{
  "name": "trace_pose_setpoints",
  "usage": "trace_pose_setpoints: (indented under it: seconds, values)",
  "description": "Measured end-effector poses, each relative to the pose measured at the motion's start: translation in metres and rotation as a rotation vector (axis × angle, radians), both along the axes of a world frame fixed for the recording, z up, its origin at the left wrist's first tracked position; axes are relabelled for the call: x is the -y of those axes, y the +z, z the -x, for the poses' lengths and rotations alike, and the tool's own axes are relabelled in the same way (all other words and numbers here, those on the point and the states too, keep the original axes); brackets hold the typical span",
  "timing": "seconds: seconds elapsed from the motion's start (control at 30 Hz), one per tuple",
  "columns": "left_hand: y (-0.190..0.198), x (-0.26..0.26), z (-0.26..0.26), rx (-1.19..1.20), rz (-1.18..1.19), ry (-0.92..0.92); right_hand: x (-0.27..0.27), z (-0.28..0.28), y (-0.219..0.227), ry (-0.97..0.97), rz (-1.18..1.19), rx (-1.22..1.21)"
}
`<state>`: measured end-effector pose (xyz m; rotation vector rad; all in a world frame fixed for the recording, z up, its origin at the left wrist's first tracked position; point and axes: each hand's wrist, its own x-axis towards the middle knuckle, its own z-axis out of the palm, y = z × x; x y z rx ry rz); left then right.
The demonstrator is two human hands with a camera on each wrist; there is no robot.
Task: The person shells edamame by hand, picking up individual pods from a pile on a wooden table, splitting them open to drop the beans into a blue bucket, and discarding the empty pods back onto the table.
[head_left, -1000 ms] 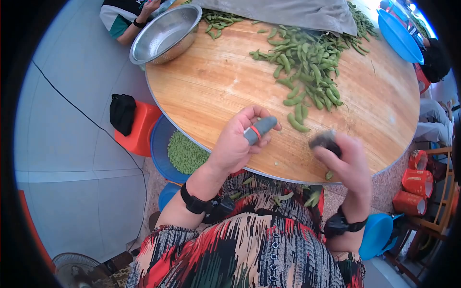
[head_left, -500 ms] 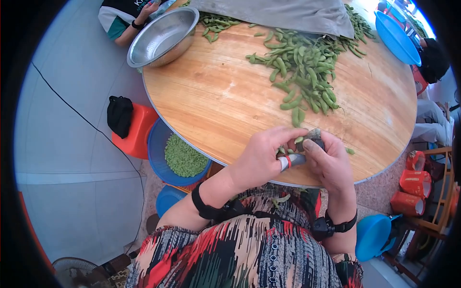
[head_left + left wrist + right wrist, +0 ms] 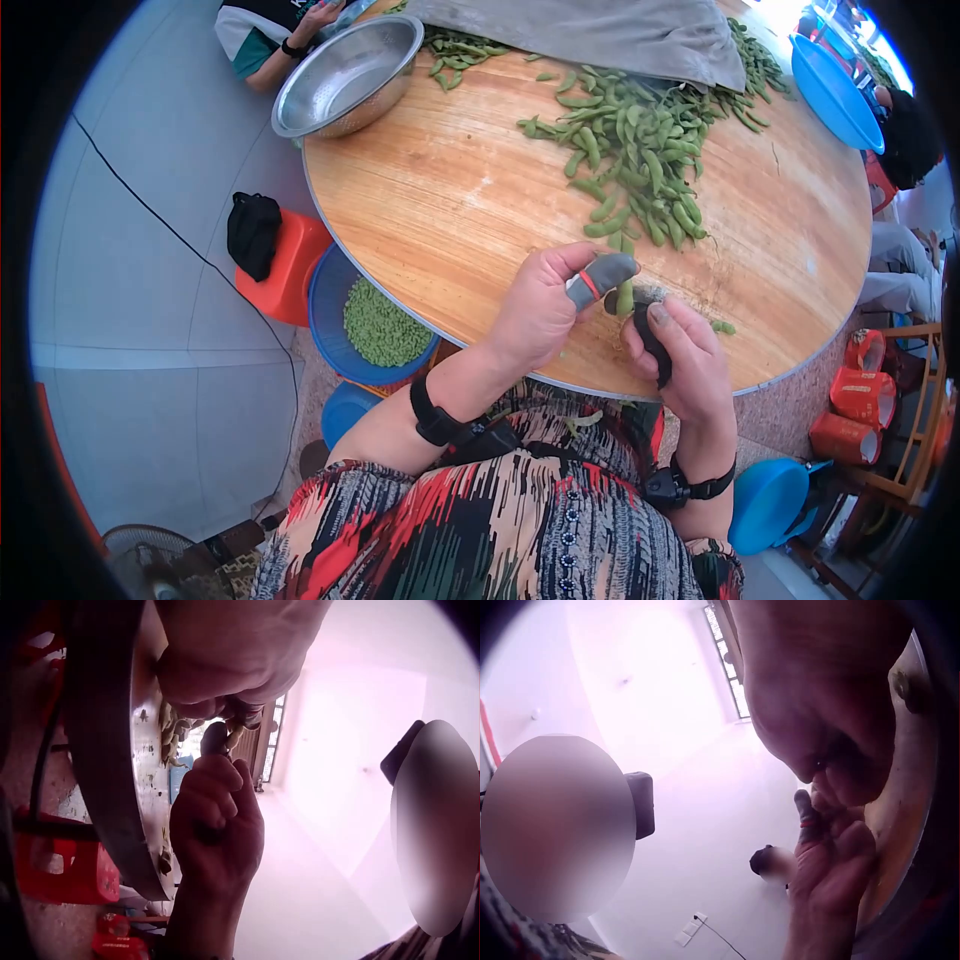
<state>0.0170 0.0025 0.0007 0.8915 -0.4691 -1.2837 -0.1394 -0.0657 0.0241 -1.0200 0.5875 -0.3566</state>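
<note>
A green soybean pod (image 3: 625, 298) sits upright between the two hands over the table's near edge. My left hand (image 3: 535, 310) pinches its upper end; the thumb wears a grey cover (image 3: 605, 275) with a red band. Close against the lower part of the pod is my right hand (image 3: 695, 360), its fingers curled and its thumb pressing on a dark finger wrapping (image 3: 652, 340). The left wrist view shows the pod (image 3: 236, 736) between the left hand (image 3: 232, 652) and the dark-tipped right hand (image 3: 217, 825). In the right wrist view, the pod is hidden behind the fingers.
Soybean pods (image 3: 650, 150) lie heaped on the round wooden table (image 3: 430, 190), beside a grey cloth (image 3: 590, 35). A metal basin (image 3: 350, 75) stands at the far left. Shelled beans (image 3: 385, 325) fill a blue basket (image 3: 330, 335) below the edge, next to a red stool (image 3: 285, 270).
The hands were apart a second ago, then came together over the table's near edge. Since half a second ago the left hand has turned, its covered thumb now on top, and a pod shows between the hands.
</note>
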Motion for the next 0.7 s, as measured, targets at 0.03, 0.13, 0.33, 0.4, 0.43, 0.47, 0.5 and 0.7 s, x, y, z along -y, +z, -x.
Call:
trace_pose_setpoints:
  seconds: [0.03, 0.13, 0.33, 0.4, 0.43, 0.47, 0.5, 0.7]
  values:
    - [0.0, 0.0, 0.0, 0.043, -0.003, -0.006, 0.001, 0.0, 0.0, 0.015, -0.038, 0.023]
    - [0.005, 0.001, 0.002, 0.117, 0.014, -0.008, 0.003, 0.002, -0.003, 0.038, -0.107, 0.058]
    - [0.004, 0.002, 0.009, 0.362, 0.085, 0.035, 0.006, 0.005, -0.004, 0.087, -0.181, 0.103]
    - [0.005, 0.001, 0.008, 0.428, 0.127, 0.034, 0.004, 0.004, 0.0, 0.088, -0.207, 0.105]
    - [0.005, 0.0, 0.005, 0.278, 0.083, -0.074, 0.001, 0.003, 0.004, 0.061, -0.217, 0.079]
    - [0.005, -0.001, 0.002, 0.128, 0.039, -0.18, -0.001, 0.003, 0.006, 0.035, -0.226, 0.053]
    - [0.003, 0.0, 0.0, 0.127, 0.041, -0.174, -0.001, 0.004, 0.006, 0.04, -0.225, 0.052]
    - [0.0, 0.008, -0.006, -0.257, 0.024, -0.341, 0.005, -0.001, -0.002, 0.058, -0.071, 0.013]
